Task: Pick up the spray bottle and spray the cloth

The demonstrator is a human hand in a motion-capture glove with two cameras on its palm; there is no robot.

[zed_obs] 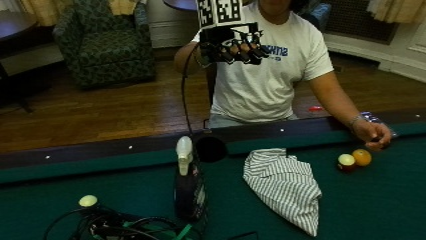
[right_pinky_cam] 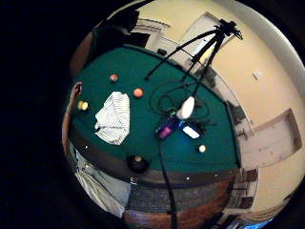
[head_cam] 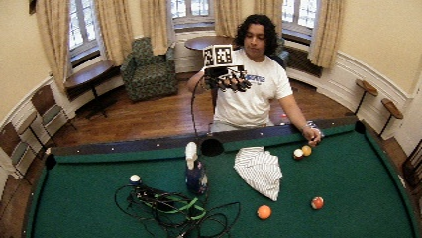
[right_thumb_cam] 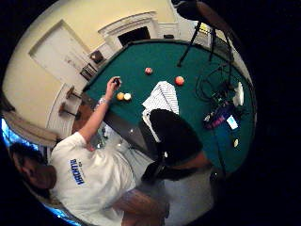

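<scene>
Grip's empty, our gloved hand (zed_obs: 233,45) hanging relaxed above the table (zed_obs: 373,200). Next we reach down for the spray bottle (zed_obs: 188,185), beside the cloth (zed_obs: 286,187).

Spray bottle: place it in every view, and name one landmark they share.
Little finger side palm view: spray bottle on the green felt, beside the cables.
Thumb side palm view: on the felt beside the cables.
Outside view: upright beside the striped cloth.
Wide outside view: upright beside the cloth.
Shared landmark: the striped cloth.
</scene>
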